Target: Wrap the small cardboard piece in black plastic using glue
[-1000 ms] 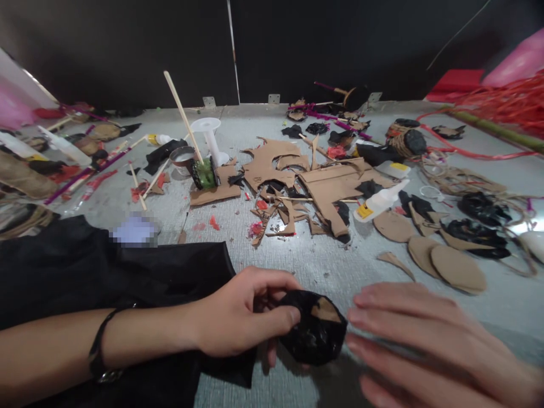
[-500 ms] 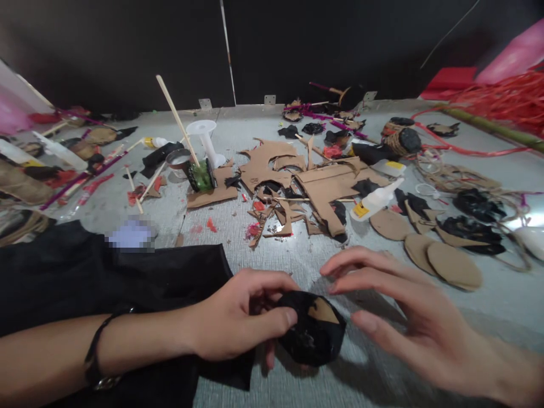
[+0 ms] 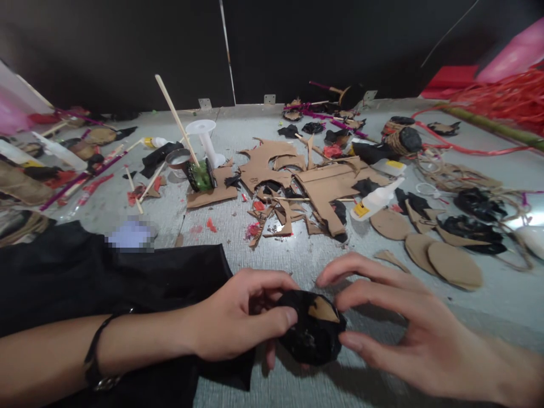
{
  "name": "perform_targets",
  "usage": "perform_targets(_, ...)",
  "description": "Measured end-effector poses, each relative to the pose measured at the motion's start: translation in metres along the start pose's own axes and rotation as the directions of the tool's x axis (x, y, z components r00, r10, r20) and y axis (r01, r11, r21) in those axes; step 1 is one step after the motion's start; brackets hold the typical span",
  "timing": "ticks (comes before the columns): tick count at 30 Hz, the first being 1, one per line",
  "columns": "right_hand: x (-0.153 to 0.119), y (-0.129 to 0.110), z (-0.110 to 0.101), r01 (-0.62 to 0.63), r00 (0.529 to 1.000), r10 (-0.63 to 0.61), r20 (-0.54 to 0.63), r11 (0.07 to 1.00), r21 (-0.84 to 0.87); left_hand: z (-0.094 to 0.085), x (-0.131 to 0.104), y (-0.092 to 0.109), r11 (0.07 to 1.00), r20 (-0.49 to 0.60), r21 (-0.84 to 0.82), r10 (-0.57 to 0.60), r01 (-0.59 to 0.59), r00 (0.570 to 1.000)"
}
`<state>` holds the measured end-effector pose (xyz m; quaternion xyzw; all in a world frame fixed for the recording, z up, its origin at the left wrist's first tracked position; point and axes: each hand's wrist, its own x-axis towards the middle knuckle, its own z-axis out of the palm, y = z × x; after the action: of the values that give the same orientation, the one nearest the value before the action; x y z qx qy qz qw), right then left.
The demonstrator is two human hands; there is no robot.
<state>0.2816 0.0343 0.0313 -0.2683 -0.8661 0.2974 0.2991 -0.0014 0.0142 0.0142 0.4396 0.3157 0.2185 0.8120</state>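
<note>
My left hand (image 3: 250, 323) grips the left side of a cardboard disc wrapped in black fabric (image 3: 314, 340), its thumb pressed on top. A wedge of bare brown cardboard shows near the disc's upper right edge. Close to the disc's right side, my right hand (image 3: 408, 323) has its fingers curved and apart; the thumb and one finger are at the rim, and whether they touch it I cannot tell. Under my left forearm lies a sheet of black cloth (image 3: 170, 272). The far underside of the disc is hidden.
Cut cardboard scraps (image 3: 272, 164) lie mid-table. A glue bottle (image 3: 378, 198) and cardboard discs (image 3: 454, 265) are to the right. Further left stand a green jar (image 3: 202, 175) holding a stick, and a white spool (image 3: 206, 141). Red strips (image 3: 505, 102) are piled at the far right.
My right hand has moved left, bringing its thumb and fingers to the disc's right rim. A thin cardboard sliver now shows beyond it. My left hand keeps its hold.
</note>
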Motion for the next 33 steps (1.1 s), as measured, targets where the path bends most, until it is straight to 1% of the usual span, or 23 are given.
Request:
perform_targets(14,0.003,-0.003,-0.003,0.036,0.999,-0.037,-0.02,0.999,-0.026,-0.001,0.001,0.0,1.0,0.002,0.0,-0.006,0.006,1.0)
perform_targets(16,0.002,-0.003,-0.004,0.048,0.998,-0.05,-0.041,0.998,-0.039,-0.001,0.001,0.0,1.0,-0.001,0.0,-0.001,0.001,1.0)
perform_targets(19,0.001,-0.003,-0.006,0.056,0.992,-0.059,-0.113,0.998,-0.032,0.0,0.001,0.0,1.0,-0.005,0.01,0.007,-0.007,1.0)
perform_targets(22,0.0,-0.003,-0.005,0.029,0.982,-0.031,-0.187,0.999,-0.014,0.003,0.001,0.001,0.997,-0.029,0.076,0.015,-0.013,0.999)
perform_targets(25,0.002,-0.001,-0.004,-0.008,0.976,0.005,-0.217,1.0,-0.012,0.007,-0.001,0.003,0.974,-0.061,0.225,0.055,-0.04,0.997)
perform_targets(26,0.002,-0.001,-0.003,-0.016,0.976,0.015,-0.218,1.0,-0.006,0.008,-0.001,0.004,0.949,-0.064,0.308,0.093,-0.069,0.994)
perform_targets(28,0.002,0.0,-0.003,-0.025,0.977,0.026,-0.212,1.0,0.008,0.01,-0.001,0.005,0.852,-0.072,0.501,0.212,-0.149,0.975)
perform_targets(30,0.002,0.001,-0.002,-0.029,0.978,0.031,-0.205,1.0,0.013,0.01,0.0,0.004,0.711,-0.066,0.664,0.364,-0.231,0.929)
perform_targets(31,0.001,0.001,-0.002,-0.029,0.979,0.031,-0.204,0.999,0.013,0.01,0.0,0.004,0.654,-0.053,0.709,0.422,-0.263,0.905)
perform_targets(33,0.0,0.002,-0.002,-0.023,0.978,0.024,-0.208,1.0,0.01,0.01,-0.001,0.002,0.537,0.012,0.767,0.534,-0.35,0.845)
